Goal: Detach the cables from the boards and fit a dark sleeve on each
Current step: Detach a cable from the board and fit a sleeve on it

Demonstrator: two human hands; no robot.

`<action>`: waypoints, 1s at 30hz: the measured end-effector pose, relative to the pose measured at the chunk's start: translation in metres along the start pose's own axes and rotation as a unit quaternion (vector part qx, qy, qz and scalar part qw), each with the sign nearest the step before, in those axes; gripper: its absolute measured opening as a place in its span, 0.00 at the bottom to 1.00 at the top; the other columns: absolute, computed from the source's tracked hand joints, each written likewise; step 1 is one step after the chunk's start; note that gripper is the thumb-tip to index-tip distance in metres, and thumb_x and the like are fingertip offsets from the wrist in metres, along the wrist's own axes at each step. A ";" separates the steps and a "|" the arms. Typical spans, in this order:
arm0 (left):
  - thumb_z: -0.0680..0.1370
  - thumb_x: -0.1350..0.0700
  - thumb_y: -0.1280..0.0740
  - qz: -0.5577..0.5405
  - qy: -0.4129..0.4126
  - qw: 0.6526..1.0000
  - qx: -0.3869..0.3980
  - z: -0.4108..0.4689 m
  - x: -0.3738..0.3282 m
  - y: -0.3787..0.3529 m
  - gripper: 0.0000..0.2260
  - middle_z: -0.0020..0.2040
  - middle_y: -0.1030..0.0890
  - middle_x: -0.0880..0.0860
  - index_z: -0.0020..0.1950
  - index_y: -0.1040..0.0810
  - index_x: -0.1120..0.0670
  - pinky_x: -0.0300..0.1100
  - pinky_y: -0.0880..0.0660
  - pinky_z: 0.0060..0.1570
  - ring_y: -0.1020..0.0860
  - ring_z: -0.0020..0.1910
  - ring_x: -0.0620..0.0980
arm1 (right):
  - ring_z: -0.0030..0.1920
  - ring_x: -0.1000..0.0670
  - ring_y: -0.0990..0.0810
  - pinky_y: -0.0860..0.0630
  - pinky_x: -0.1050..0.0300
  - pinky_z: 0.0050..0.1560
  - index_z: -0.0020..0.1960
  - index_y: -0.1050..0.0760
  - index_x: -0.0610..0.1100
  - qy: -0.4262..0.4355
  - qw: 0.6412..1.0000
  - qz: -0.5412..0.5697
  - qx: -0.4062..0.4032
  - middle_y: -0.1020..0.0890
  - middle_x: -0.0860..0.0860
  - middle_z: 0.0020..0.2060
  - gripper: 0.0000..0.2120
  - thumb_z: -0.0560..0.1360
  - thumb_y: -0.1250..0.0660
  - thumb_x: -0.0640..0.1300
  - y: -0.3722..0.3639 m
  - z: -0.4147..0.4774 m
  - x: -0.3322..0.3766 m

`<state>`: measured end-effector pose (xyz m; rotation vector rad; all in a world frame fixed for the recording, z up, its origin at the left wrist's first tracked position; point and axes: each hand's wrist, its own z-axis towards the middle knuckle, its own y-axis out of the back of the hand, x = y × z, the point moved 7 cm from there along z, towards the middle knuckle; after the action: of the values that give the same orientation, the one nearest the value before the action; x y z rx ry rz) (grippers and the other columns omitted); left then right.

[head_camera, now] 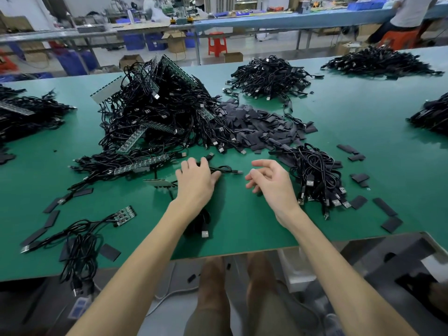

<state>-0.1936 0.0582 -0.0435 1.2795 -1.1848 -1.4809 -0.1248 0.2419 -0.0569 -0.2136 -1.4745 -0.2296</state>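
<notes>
On the green table [254, 229], a big tangle of black USB cables plugged into green board strips [155, 112] rises at centre left. Beside it lies a heap of flat dark sleeves [257, 127]. My left hand [195, 181] lies palm down on a black cable [225, 169] whose plug points right; its fingers curve over the cable. My right hand [269, 179] hovers just right of it, fingers loosely curled, holding nothing. A bundle of loose cables [315, 175] sits to the right of that hand. A small light board [161, 183] lies by my left hand.
More cable piles sit at far centre [269, 78], far right [380, 60], right edge [431, 115] and left edge [26, 115]. A short board with cables [124, 214] and scattered sleeves lie near the front left. Another person sits at a far bench [407, 18].
</notes>
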 end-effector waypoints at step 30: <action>0.77 0.50 0.26 -0.187 -0.141 0.972 0.003 -0.028 0.024 0.039 0.13 0.55 0.18 0.44 0.61 0.17 0.49 0.42 0.25 0.56 0.21 0.50 0.39 | 0.54 0.57 0.22 0.24 0.57 0.58 0.51 0.21 0.51 0.046 0.982 -0.166 -0.082 0.19 0.51 0.53 0.04 0.79 0.29 0.43 0.011 -0.001 0.007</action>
<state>-0.1687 0.0232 -0.0115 1.3841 -1.1679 -1.9881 -0.1206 0.2520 -0.0499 -0.0863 -1.3949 -0.6238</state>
